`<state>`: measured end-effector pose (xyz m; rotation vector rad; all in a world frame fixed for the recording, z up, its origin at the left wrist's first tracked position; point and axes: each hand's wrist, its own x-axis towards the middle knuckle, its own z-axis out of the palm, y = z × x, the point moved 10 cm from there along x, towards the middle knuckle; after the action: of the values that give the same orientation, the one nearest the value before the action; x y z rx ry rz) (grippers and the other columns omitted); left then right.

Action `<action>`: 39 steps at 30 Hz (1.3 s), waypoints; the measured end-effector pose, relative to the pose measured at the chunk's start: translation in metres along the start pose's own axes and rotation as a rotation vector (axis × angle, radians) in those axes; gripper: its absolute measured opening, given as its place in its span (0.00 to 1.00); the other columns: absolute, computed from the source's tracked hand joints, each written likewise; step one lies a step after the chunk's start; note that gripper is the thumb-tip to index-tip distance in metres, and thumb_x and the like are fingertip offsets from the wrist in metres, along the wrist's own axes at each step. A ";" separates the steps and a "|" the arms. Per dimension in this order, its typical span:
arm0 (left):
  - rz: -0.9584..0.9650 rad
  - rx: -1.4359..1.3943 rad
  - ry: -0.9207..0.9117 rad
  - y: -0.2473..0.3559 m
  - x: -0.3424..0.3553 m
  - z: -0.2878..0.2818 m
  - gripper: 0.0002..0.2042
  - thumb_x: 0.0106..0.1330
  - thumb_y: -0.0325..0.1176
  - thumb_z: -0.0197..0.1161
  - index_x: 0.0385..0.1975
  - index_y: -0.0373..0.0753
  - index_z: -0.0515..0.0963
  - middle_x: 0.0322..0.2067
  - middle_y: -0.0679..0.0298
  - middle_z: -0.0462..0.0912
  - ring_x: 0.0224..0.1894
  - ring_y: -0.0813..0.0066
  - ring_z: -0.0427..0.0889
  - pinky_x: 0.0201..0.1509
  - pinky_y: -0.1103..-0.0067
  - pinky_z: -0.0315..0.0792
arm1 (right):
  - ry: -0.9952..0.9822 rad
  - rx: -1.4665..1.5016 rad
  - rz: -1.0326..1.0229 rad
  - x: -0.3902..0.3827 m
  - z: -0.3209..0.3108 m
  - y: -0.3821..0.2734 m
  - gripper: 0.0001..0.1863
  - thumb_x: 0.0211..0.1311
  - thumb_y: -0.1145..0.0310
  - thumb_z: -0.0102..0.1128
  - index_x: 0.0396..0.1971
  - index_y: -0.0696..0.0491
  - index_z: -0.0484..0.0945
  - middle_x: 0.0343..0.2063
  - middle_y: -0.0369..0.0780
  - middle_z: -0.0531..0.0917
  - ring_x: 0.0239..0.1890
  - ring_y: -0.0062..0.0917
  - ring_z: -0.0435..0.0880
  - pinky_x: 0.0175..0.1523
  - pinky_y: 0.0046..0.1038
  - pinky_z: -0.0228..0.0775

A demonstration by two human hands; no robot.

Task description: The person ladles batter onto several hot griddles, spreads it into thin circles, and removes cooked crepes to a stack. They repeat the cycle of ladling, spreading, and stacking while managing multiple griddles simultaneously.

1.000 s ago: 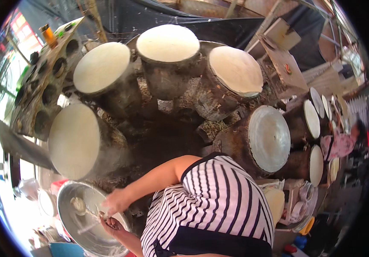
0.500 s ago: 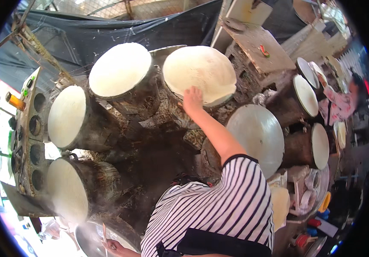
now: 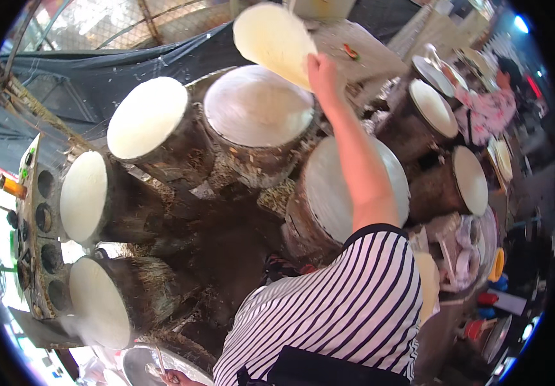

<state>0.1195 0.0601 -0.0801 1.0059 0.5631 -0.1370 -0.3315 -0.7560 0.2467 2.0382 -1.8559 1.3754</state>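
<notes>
My right hand [image 3: 323, 77] is raised at the far side, fingers closed on the edge of a thin, round, pale flatbread [image 3: 271, 42]. The flatbread hangs flat and tilted above the bare grey griddle [image 3: 258, 106], which sits on a drum-shaped stove. At the lower left, my left hand [image 3: 175, 378] grips a thin wooden stick [image 3: 159, 357] over a wide metal bowl [image 3: 134, 368]. The stick's lower end is hard to make out. Pale sheets cover other griddles, including one at the far left of centre [image 3: 147, 118] and a steaming one [image 3: 100, 302] above the bowl.
Another bare griddle [image 3: 335, 186] stands under my right forearm. A board [image 3: 361, 51] with a red and green item lies at the far right. A plate with round holes [image 3: 46, 254] borders the left. A person in pink [image 3: 486, 119] works at the right beside more drum stoves.
My right hand has peeled the flatbread off its griddle and lifted it up and away, baring the grey surface. My left hand stays near the bowl with the stick.
</notes>
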 end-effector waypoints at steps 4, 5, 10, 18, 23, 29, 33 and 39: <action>-0.045 0.115 -0.089 0.011 0.010 -0.034 0.05 0.66 0.28 0.48 0.35 0.33 0.70 0.14 0.72 0.61 0.14 0.87 0.60 0.14 0.92 0.58 | 0.173 0.343 0.297 -0.049 -0.157 0.059 0.19 0.53 0.55 0.52 0.29 0.58 0.78 0.26 0.49 0.81 0.31 0.37 0.80 0.38 0.35 0.70; -0.055 0.141 -0.100 0.015 0.012 -0.051 0.05 0.66 0.28 0.48 0.35 0.33 0.70 0.14 0.72 0.61 0.14 0.87 0.60 0.14 0.92 0.59 | 0.229 0.542 0.393 -0.079 -0.196 0.064 0.20 0.52 0.56 0.55 0.29 0.60 0.78 0.25 0.46 0.81 0.31 0.32 0.80 0.38 0.32 0.70; -0.122 0.353 -0.207 0.030 0.019 -0.101 0.06 0.66 0.27 0.48 0.36 0.33 0.70 0.14 0.72 0.62 0.14 0.87 0.60 0.14 0.92 0.59 | 0.388 1.108 0.660 -0.242 -0.359 0.223 0.17 0.55 0.70 0.59 0.44 0.61 0.72 0.38 0.42 0.79 0.39 0.29 0.80 0.44 0.30 0.73; -0.160 0.476 -0.390 0.030 -0.005 -0.099 0.06 0.66 0.27 0.48 0.37 0.33 0.71 0.14 0.72 0.62 0.14 0.87 0.60 0.14 0.93 0.59 | 0.591 0.840 1.269 -0.697 -0.514 0.434 0.20 0.57 0.63 0.55 0.48 0.58 0.72 0.44 0.41 0.78 0.46 0.33 0.77 0.50 0.37 0.72; -0.150 0.491 -0.417 0.020 -0.029 -0.095 0.07 0.66 0.27 0.47 0.38 0.32 0.71 0.14 0.72 0.62 0.14 0.87 0.61 0.14 0.93 0.59 | 0.840 0.887 1.715 -0.851 -0.489 0.458 0.21 0.54 0.68 0.57 0.48 0.59 0.71 0.42 0.43 0.77 0.46 0.34 0.76 0.51 0.41 0.69; -0.123 0.475 -0.408 0.009 -0.069 -0.099 0.07 0.66 0.27 0.47 0.39 0.32 0.71 0.14 0.73 0.63 0.13 0.87 0.61 0.14 0.93 0.60 | 0.726 0.741 1.578 -0.839 -0.524 0.525 0.12 0.51 0.74 0.53 0.36 0.62 0.74 0.35 0.44 0.79 0.37 0.33 0.79 0.39 0.34 0.74; -0.115 0.464 -0.388 0.001 -0.078 -0.098 0.08 0.66 0.26 0.47 0.39 0.32 0.71 0.14 0.73 0.63 0.13 0.87 0.61 0.14 0.93 0.60 | 0.332 0.419 1.787 -0.866 -0.529 0.549 0.10 0.49 0.72 0.53 0.30 0.63 0.75 0.29 0.46 0.79 0.28 0.33 0.80 0.26 0.32 0.73; -0.060 0.197 -0.174 0.051 -0.056 -0.185 0.09 0.66 0.26 0.46 0.40 0.32 0.71 0.14 0.73 0.63 0.13 0.87 0.62 0.14 0.94 0.60 | -0.246 -0.875 1.124 -0.677 -0.574 0.451 0.19 0.57 0.55 0.51 0.36 0.57 0.78 0.35 0.48 0.81 0.39 0.41 0.81 0.42 0.38 0.74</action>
<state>0.0196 0.2327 -0.0880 1.1554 0.4261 -0.3351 -0.9368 -0.0265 -0.0573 0.7089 -3.0785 0.1105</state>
